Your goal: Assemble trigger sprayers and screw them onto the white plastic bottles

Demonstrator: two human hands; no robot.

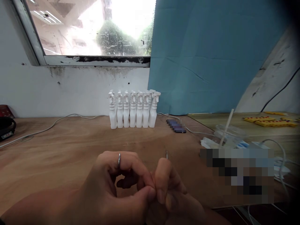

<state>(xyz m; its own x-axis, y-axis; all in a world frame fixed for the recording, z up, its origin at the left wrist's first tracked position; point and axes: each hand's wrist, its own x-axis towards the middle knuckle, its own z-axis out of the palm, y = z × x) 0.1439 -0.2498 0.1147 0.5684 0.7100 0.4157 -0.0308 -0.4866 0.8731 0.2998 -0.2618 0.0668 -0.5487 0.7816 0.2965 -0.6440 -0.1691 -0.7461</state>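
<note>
My left hand [117, 184], with a ring on one finger, is low in the middle of the view. Its thumb and index finger are pinched together, and whatever lies between them is too small or hidden to name. Against those fingertips presses my right hand [172, 187], its fingers curled and closed. A thin metal tip [167, 154] shows just above the right index finger; I cannot tell whether that hand holds it or it lies on the table behind. Both hands are over the brown wooden table [58, 150].
White trigger spray bottles [132, 112] stand in a row by the wall. Right of them lies a blurred phone [176, 126]. Further right are a clear plastic container [231, 134] with a straw [227, 128], white cables and yellow pieces [275, 122]. A black strap [7, 128] lies far left.
</note>
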